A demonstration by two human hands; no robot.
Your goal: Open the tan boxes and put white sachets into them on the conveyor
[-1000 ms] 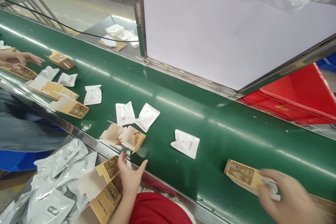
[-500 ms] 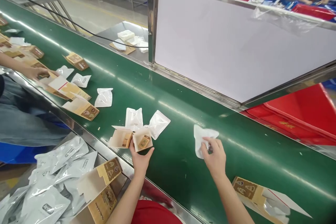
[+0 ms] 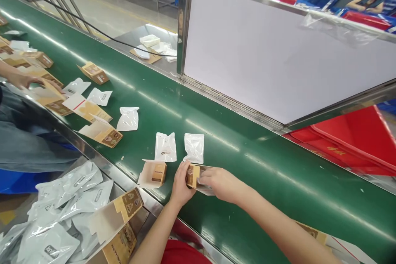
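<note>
My left hand (image 3: 182, 185) grips a small open brown carton (image 3: 194, 175) on the green conveyor belt (image 3: 247, 165). My right hand (image 3: 220, 183) meets it at the carton's open end, fingers closed on a white pouch that is mostly hidden inside. A second open brown carton (image 3: 153, 173) lies just left of my left hand. Two white pouches (image 3: 165, 147) (image 3: 194, 147) lie flat just beyond the cartons.
More cartons (image 3: 102, 133) and a white pouch (image 3: 128, 119) lie further left, where another person's hand (image 3: 18, 79) reaches. A bin of silver pouches (image 3: 62, 206) sits below the belt's steel edge. A white panel (image 3: 272, 57) stands behind the belt, red crates (image 3: 349, 136) to its right.
My right hand carried the white pouch left from mid-belt to the carton in my left hand. That carton was lifted and turned. The belt carried the items slightly.
</note>
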